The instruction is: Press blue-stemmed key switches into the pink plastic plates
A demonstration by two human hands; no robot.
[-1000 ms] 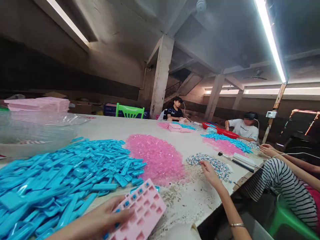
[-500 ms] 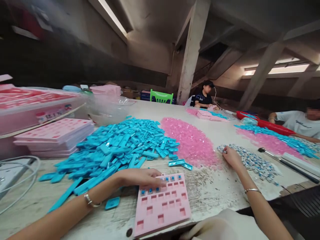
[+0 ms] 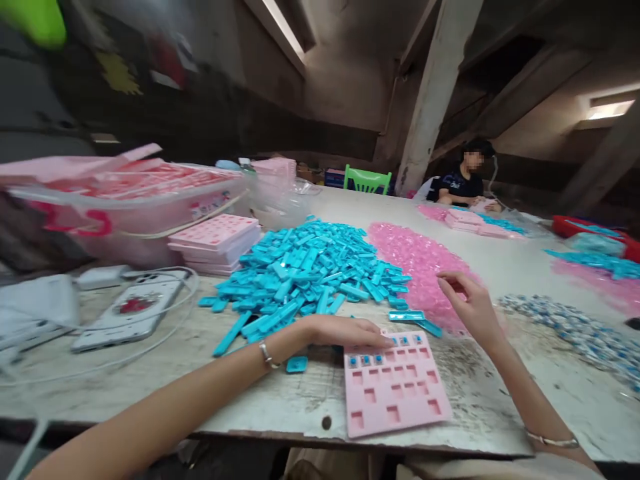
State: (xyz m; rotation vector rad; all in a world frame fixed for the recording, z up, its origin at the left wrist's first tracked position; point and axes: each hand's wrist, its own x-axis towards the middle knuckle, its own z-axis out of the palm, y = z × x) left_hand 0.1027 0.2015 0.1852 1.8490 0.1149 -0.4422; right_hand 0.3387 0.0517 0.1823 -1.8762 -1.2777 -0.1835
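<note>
The pink tray (image 3: 395,387) is lain flat at the near edge of the table (image 3: 525,413); its top left corner is pressed by the flattened, empty left hand (image 3: 345,331); the right hand (image 3: 470,303) is raised over the pink pile (image 3: 420,263), fingertips pinched, their contents not discernible; the blue pile (image 3: 310,273) is heaped just behind.

The right hand (image 3: 473,308) has lifted off the speckled pile (image 3: 575,330) toward the pink tray (image 3: 395,387)

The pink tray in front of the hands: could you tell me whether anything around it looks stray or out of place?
One small blue piece lies alone on the worn table, apart from the blue pile, beside the left hand resting on the pink tray. Two more blue pieces lie loose by the pink pile. Nothing looks broken.
</note>
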